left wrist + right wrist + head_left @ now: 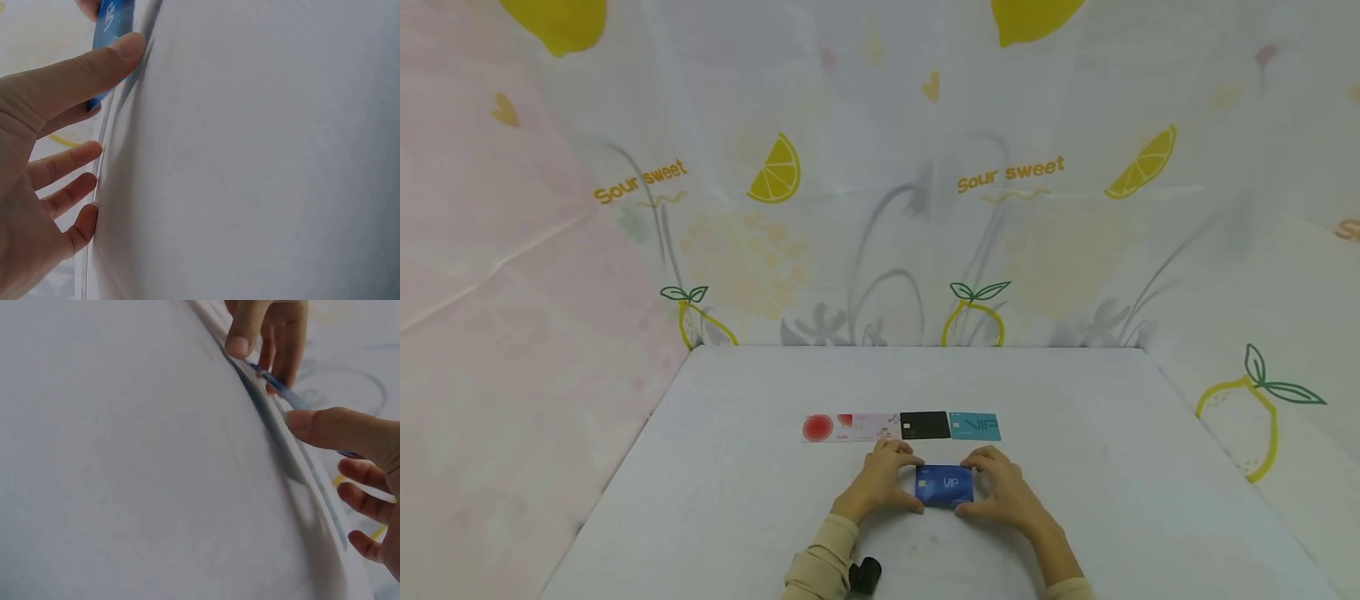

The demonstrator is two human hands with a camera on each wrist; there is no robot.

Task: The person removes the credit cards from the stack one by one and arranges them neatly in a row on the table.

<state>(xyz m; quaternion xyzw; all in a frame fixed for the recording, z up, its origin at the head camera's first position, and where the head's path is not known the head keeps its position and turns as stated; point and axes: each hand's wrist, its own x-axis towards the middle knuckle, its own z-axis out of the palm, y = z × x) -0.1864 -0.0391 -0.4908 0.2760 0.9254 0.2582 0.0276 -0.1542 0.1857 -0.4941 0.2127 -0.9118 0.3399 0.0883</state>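
A dark blue VIP card (944, 486) is held between both hands, its printed face toward the head camera. My left hand (883, 482) pinches its left end, thumb at the lower corner and index finger at the upper one. At the right end my right hand (1000, 492) pinches it the same way. In the left wrist view the blue card (114, 22) is partly behind the thumb, and the other left fingers are spread. From the right wrist the card (278, 385) appears nearly edge-on, just over the white table with a shadow under it.
Beyond the hands lies a row of cards: a card with a red circle (817, 428), a pink patterned card (876, 427), a black card (925, 426) and a light blue VIP card (975, 427). A black object (866, 575) is beside the left sleeve. Printed cloth (880, 208) hangs behind the table.
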